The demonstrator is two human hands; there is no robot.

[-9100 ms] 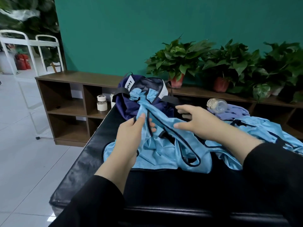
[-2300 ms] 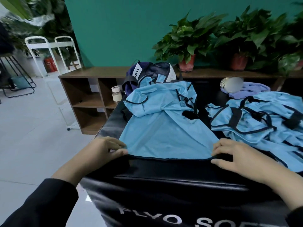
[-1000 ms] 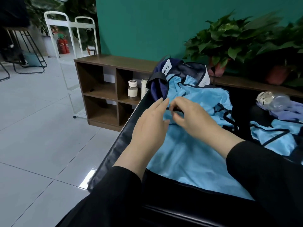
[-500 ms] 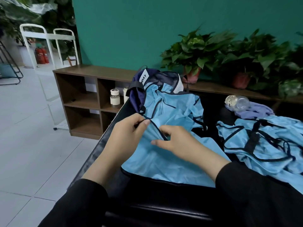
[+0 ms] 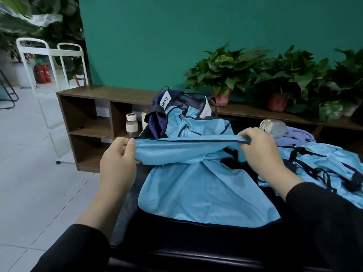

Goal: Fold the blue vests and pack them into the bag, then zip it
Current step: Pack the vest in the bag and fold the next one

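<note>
A light blue vest (image 5: 204, 191) with dark trim lies on the black padded bench (image 5: 176, 244). Its upper part is lifted and stretched into a taut band between my hands. My left hand (image 5: 117, 154) pinches the band's left end. My right hand (image 5: 257, 148) grips its right end by the dark trim. Behind the vest stands the navy bag (image 5: 157, 122), open, with blue fabric spilling from its mouth. More blue vests (image 5: 322, 163) lie in a heap at the right.
A clear bottle (image 5: 273, 125) rests on a purple cloth (image 5: 298, 136) behind the heap. A brown shelf unit (image 5: 88, 112) holding a small jar (image 5: 131, 122) runs along the green wall, with potted plants (image 5: 224, 75) on top. White tiled floor lies at the left.
My hands have moved apart from the vest's middle, lifting its upper part and pulling it taut between them. The view has shifted slightly.
</note>
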